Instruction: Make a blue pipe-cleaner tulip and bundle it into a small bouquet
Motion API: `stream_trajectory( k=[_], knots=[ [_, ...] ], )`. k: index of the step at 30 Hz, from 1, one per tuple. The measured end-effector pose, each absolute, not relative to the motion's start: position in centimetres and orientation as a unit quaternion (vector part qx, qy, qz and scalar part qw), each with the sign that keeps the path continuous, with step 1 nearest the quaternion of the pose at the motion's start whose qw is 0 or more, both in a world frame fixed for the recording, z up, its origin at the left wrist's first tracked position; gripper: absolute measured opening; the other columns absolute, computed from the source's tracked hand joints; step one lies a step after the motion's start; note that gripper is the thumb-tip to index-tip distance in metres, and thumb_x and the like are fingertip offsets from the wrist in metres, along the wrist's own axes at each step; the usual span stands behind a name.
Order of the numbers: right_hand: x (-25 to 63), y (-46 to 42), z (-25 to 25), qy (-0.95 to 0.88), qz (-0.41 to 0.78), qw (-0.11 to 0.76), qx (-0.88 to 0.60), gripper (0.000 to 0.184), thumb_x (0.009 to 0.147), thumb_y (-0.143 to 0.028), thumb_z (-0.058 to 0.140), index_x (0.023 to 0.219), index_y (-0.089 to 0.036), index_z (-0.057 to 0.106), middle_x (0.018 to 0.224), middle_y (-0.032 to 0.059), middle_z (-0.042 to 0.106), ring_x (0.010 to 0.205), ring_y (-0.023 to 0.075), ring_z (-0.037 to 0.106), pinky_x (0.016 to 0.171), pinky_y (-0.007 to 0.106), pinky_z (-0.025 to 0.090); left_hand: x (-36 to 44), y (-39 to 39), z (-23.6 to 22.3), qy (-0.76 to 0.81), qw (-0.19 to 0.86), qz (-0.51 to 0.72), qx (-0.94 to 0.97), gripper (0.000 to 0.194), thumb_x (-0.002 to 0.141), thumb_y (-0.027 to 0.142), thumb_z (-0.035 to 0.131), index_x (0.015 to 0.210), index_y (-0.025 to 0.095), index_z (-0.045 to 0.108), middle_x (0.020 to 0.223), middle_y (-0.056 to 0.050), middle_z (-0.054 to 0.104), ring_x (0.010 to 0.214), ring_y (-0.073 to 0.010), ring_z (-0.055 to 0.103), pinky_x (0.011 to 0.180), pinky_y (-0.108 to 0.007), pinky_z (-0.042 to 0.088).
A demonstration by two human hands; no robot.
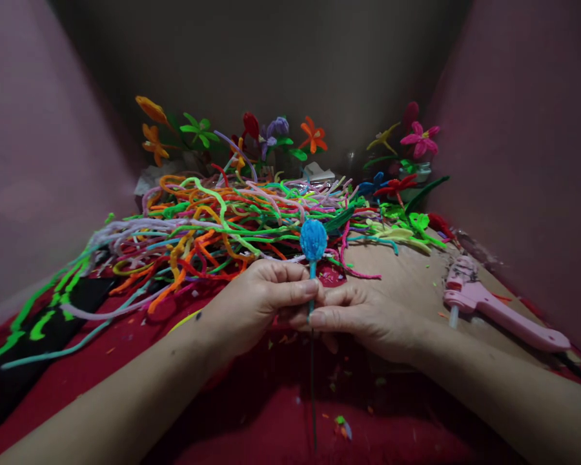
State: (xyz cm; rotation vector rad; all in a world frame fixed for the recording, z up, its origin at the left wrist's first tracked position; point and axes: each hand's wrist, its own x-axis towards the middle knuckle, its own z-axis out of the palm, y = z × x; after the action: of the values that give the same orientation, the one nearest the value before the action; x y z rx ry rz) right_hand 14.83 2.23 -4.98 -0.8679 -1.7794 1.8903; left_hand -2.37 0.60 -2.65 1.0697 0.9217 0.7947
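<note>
2 forearms (140,381); hands (259,294) pinch 1 blue-topped stem (312,268).

Red cloth (392,420) under fuzzy stems (213,226) (many-coloured) and brown board (392,266)

One blue-headed stem (313,241), one pink glue gun (489,310)
</note>
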Motion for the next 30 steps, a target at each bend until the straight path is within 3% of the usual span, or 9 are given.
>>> stream_trajectory(
  k=[4, 7, 12, 16, 20, 23, 27, 30],
  knots=[
    [14.71, 2.31, -5.48, -0.586, 0.740, 0.216, -0.248, 0.027, 0.079, -0.038, 0.060, 0.089, -0.016, 0.071, 0.066, 0.0002, 0.056, 0.055, 0.0089, 0.047, 0.048, 0.021, 0.036, -2.56, 0.84, -2.59, 0.400, 0.704, 0.367, 0.457, 0.018, 0.073, 0.028, 0.064, 0.066, 0.011, 0.063, 0.052, 0.000, 0.051, 0.046, -0.0080, 0.045, 0.050, -0.021, 0.038],
    [14.64, 2.33, -5.70, -0.542, 0.784, 0.219, -0.206, 0.028, 0.080, -0.032, 0.056, 0.100, -0.017, 0.069, 0.076, 0.0036, 0.059, 0.063, 0.0118, 0.052, 0.048, 0.022, 0.041, -2.55, 0.75, -2.47, 0.381, 0.720, 0.373, 0.445, 0.017, 0.073, 0.029, 0.064, 0.069, 0.012, 0.064, 0.048, 0.001, 0.050, 0.044, -0.0083, 0.045, 0.049, -0.021, 0.039],
    [14.58, 2.48, -5.57, -0.536, 0.780, 0.237, -0.219, 0.022, 0.077, -0.029, 0.059, 0.089, -0.015, 0.072, 0.074, 0.0040, 0.061, 0.064, 0.0117, 0.054, 0.048, 0.020, 0.042, -2.19, 0.59, -2.19, 0.379, 0.715, 0.387, 0.442, 0.016, 0.071, 0.028, 0.066, 0.071, 0.011, 0.065, 0.054, 0.000, 0.055, 0.048, -0.0097, 0.050, 0.053, -0.023, 0.044],
    [14.49, 2.82, -5.61, -0.563, 0.741, 0.257, -0.261, 0.022, 0.078, -0.032, 0.057, 0.081, -0.014, 0.070, 0.064, 0.0006, 0.054, 0.054, 0.0086, 0.045, 0.044, 0.019, 0.036, -2.12, 0.89, -2.36, 0.408, 0.675, 0.397, 0.469, 0.019, 0.072, 0.031, 0.066, 0.071, 0.012, 0.062, 0.063, -0.002, 0.059, 0.052, -0.0081, 0.050, 0.051, -0.019, 0.040],
    [14.48, 2.87, -5.72, -0.605, 0.699, 0.262, -0.277, 0.026, 0.080, -0.032, 0.052, 0.065, -0.014, 0.063, 0.060, -0.0015, 0.047, 0.051, 0.0075, 0.037, 0.044, 0.019, 0.033, -2.27, 1.08, -2.60, 0.440, 0.616, 0.385, 0.527, 0.018, 0.070, 0.030, 0.067, 0.070, 0.013, 0.059, 0.058, 0.002, 0.055, 0.046, -0.0058, 0.043, 0.042, -0.017, 0.030],
    [14.54, 2.72, -5.73, -0.612, 0.690, 0.247, -0.297, 0.027, 0.079, -0.031, 0.052, 0.058, -0.015, 0.056, 0.057, -0.0027, 0.045, 0.049, 0.0070, 0.035, 0.045, 0.019, 0.033, -2.12, 0.88, -2.44, 0.454, 0.604, 0.391, 0.524, 0.015, 0.067, 0.024, 0.068, 0.066, 0.013, 0.059, 0.056, 0.003, 0.054, 0.046, -0.0055, 0.043, 0.044, -0.017, 0.033],
    [14.57, 2.58, -5.67, -0.587, 0.723, 0.227, -0.285, 0.025, 0.081, -0.035, 0.052, 0.066, -0.015, 0.059, 0.058, -0.0028, 0.046, 0.049, 0.0075, 0.038, 0.043, 0.019, 0.036, -1.96, 0.49, -2.08, 0.459, 0.620, 0.408, 0.488, 0.010, 0.068, 0.020, 0.067, 0.066, 0.013, 0.060, 0.061, 0.000, 0.060, 0.053, -0.0109, 0.055, 0.054, -0.023, 0.044],
    [14.44, 2.42, -5.60, -0.555, 0.764, 0.228, -0.236, 0.027, 0.081, -0.037, 0.052, 0.073, -0.014, 0.063, 0.062, 0.0002, 0.053, 0.053, 0.0096, 0.049, 0.048, 0.021, 0.044, -2.11, 0.35, -2.04, 0.425, 0.658, 0.392, 0.484, 0.010, 0.073, 0.023, 0.063, 0.071, 0.013, 0.061, 0.055, 0.000, 0.057, 0.049, -0.0124, 0.055, 0.050, -0.024, 0.044]
  ],
)
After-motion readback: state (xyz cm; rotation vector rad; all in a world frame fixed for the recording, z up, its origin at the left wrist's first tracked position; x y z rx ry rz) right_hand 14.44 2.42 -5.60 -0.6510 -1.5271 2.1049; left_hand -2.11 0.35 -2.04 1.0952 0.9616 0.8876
